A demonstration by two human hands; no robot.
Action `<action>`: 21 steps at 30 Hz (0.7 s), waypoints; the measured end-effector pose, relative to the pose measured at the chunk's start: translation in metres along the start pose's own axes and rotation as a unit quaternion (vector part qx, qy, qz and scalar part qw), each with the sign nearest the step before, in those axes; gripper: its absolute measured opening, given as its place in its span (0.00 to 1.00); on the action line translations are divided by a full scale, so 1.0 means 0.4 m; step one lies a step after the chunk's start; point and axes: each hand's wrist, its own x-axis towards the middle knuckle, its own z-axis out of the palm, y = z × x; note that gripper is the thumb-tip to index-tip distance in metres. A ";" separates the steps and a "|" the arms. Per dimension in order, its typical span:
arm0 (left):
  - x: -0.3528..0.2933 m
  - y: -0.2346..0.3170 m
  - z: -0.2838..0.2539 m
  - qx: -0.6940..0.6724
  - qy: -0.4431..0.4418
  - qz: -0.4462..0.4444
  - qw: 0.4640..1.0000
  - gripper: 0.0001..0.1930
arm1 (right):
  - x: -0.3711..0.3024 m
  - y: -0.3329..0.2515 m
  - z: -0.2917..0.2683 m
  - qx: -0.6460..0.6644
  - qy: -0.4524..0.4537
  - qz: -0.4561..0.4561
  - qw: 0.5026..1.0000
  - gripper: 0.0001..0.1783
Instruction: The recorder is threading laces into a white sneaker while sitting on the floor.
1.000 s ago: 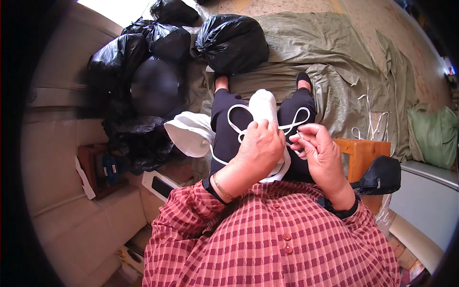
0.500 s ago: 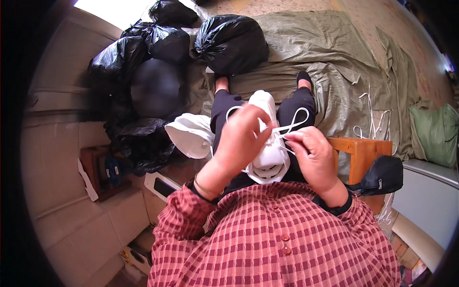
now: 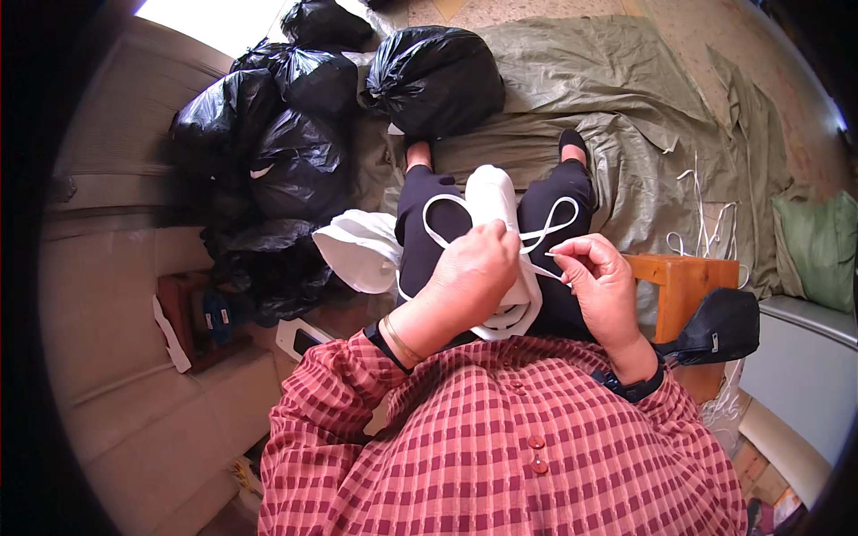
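A white shoe (image 3: 491,192) lies lengthwise between my thighs, its toe end pointing away from me. Loops of white shoelace (image 3: 446,198) stand out to both sides of it. My left hand (image 3: 474,272) is over the middle of the shoe with its fingers closed together on the lace; the fingertips are partly hidden. On the right, my right hand (image 3: 601,279) pinches the lace between thumb and forefinger, a little apart from the shoe. Another white piece, looking like a second shoe or shoe upper (image 3: 357,252), rests by my left thigh.
Black plastic bags (image 3: 435,82) are heaped ahead and to the left. A greenish tarp (image 3: 590,80) covers the floor. At my right stand a wooden stool (image 3: 684,270) with white laces (image 3: 702,214) on it and a black pouch (image 3: 718,326). Cardboard boxes (image 3: 134,393) line the left.
My left hand has come down and closer over the shoe's middle, and the left lace loop now shows fully. My right hand has shifted slightly right, still pinching the lace.
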 end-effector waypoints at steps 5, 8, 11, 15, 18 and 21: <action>0.062 -0.041 0.002 -0.441 0.262 -0.213 0.831 0.03 | 0.002 -0.016 0.032 -0.078 -0.032 -0.070 0.994 0.08; 0.074 -0.060 -0.010 -0.444 0.283 -0.212 0.823 0.04 | 0.014 -0.032 0.044 -0.137 -0.049 -0.130 0.981 0.08; 0.042 -0.054 -0.049 -0.308 0.222 -0.107 0.919 0.07 | 0.021 -0.014 0.046 -0.166 -0.049 -0.190 0.966 0.08; -0.021 -0.007 -0.039 -0.098 0.068 -0.058 0.991 0.07 | 0.007 0.010 0.028 -0.147 -0.047 -0.145 0.977 0.08; -0.009 0.008 -0.016 -0.033 0.016 -0.046 0.998 0.08 | -0.001 -0.007 0.027 -0.077 -0.008 -0.055 0.995 0.05; 0.011 0.027 -0.054 0.008 -0.030 -0.045 0.999 0.10 | -0.003 -0.006 0.016 -0.035 0.013 -0.039 0.999 0.06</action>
